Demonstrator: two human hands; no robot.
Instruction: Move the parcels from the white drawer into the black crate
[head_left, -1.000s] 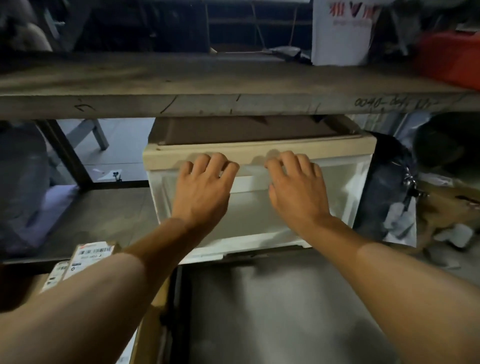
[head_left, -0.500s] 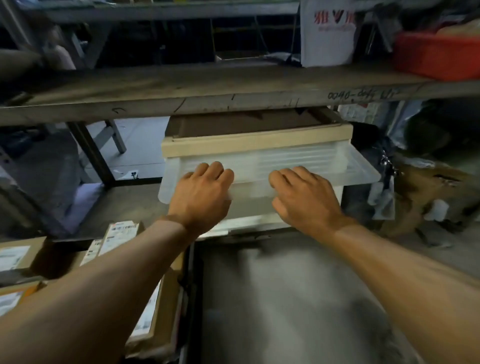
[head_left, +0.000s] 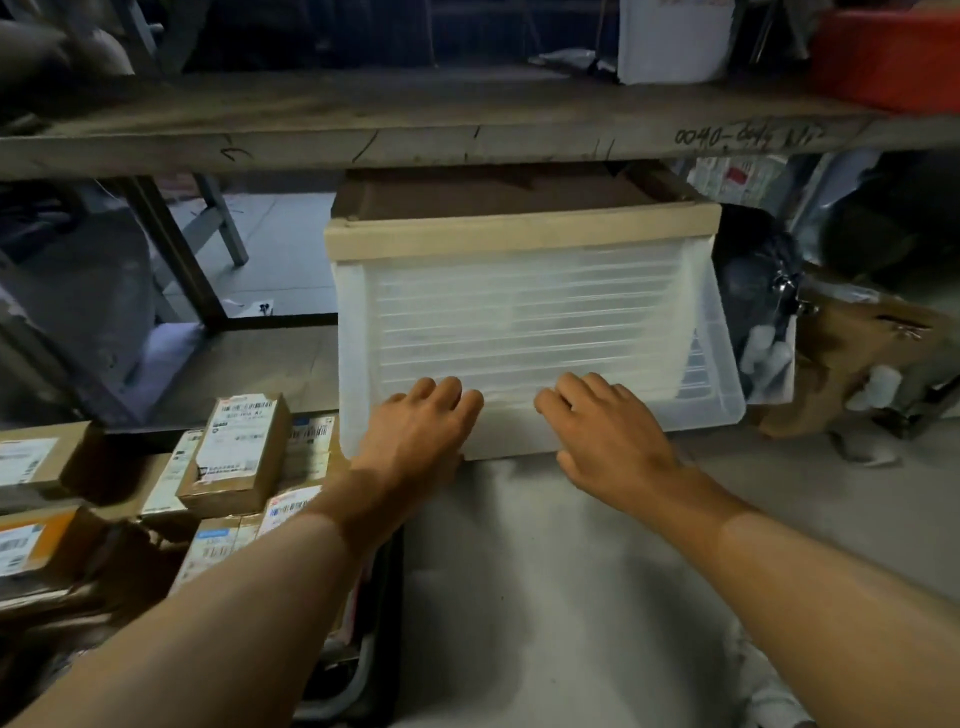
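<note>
The white translucent drawer (head_left: 524, 317) is pulled far out of its beige-topped unit (head_left: 519, 231) under a wooden shelf. Its ribbed floor shows and I see no parcels in it. My left hand (head_left: 415, 441) and my right hand (head_left: 608, 431) both grip the drawer's front edge, fingers hooked over it. Several cardboard parcels (head_left: 234, 457) with white labels lie stacked at the lower left. A dark rim beside them looks like the black crate's edge (head_left: 387, 587); most of the crate is hidden by my left arm.
The thick wooden shelf board (head_left: 415, 135) runs across just above the drawer unit. A red bin (head_left: 888, 57) and a white box (head_left: 675, 41) stand on it. Brown bags and clutter (head_left: 852, 353) sit to the right. A grey surface (head_left: 545, 597) lies below the drawer.
Both hands have pulled the drawer out toward me, from shut to wide out, so its ribbed floor now shows. More parcels have come into view at the left.
</note>
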